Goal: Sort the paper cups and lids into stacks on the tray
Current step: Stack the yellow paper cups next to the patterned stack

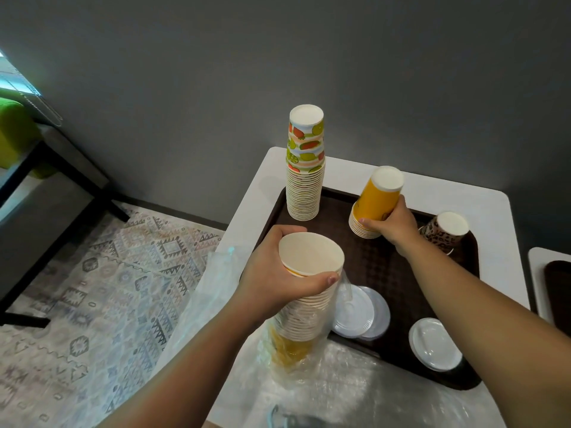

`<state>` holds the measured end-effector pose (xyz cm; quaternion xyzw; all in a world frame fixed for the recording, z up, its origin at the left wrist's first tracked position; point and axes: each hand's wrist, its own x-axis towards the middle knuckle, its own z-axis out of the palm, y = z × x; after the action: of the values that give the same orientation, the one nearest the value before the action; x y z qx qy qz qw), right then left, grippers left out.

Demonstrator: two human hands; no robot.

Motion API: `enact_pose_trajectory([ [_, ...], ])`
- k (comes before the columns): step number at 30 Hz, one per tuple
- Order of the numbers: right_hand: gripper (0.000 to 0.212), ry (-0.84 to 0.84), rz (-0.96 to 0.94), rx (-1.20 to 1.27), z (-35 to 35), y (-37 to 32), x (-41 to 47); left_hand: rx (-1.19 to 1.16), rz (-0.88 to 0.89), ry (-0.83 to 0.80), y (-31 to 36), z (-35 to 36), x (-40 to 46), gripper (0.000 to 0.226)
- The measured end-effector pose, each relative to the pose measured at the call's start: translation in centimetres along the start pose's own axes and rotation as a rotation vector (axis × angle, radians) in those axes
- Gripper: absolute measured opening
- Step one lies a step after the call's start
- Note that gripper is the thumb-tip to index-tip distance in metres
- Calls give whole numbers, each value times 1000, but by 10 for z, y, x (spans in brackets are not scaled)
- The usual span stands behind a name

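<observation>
My left hand [272, 273] grips the top of a tall stack of yellow paper cups [306, 307], mouths up, still partly inside a clear plastic sleeve [213, 307] at the tray's near left corner. My right hand [392, 225] holds a short upside-down stack of yellow cups [375, 200], tilted, over the dark brown tray [380, 264]. A tall upside-down stack of fruit-print cups [304, 168] stands at the tray's far left. An upside-down leopard-print cup [445, 231] sits at the right, behind my right wrist. White lids [360, 313] lie at the tray's near edge, and another pile of lids [434, 344] at its near right.
The tray lies on a small white table [247, 211] against a grey wall. Crinkled clear plastic [355, 384] covers the table's near part. A second white table with a dark tray [556, 291] shows at the right edge. A patterned rug [108, 288] and dark table legs are on the left.
</observation>
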<state>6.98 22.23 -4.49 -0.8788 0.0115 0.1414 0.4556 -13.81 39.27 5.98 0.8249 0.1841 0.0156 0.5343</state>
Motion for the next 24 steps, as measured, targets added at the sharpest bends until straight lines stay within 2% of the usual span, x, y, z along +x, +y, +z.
enact_pose_trajectory([
  [3, 99, -68, 73, 7, -3, 3, 1, 0, 6, 14, 2, 1, -1, 69],
  [5, 103, -3, 82, 71, -7, -2, -4, -7, 8, 32, 2, 2, -2, 72],
  [7, 96, 155, -26, 47, -12, -14, -16, -23, 8, 40, 2, 2, -3, 76],
  [10, 79, 352, -342, 15, -22, -39, -44, -59, 22, 12, 2, 3, -4, 85],
  [12, 68, 230, -481, 47, -32, -62, -68, -60, 41, -16, 3, 4, -5, 89],
  [14, 60, -127, -537, 19, -39, -89, -93, -49, 70, -28, 4, 5, -5, 93],
  [16, 73, -465, -577, -185, -43, -108, -118, -44, 91, -33, 4, 7, -8, 93],
  [17, 80, -555, -608, -301, -42, -113, -129, -42, 99, -35, 4, 8, -9, 89],
  [19, 82, -619, -668, -452, -39, -115, -145, -38, 124, -37, 4, 10, -13, 85],
  [24, 77, -575, -749, -509, -34, -117, -157, 20, 148, -29, 2, 9, -17, 89],
])
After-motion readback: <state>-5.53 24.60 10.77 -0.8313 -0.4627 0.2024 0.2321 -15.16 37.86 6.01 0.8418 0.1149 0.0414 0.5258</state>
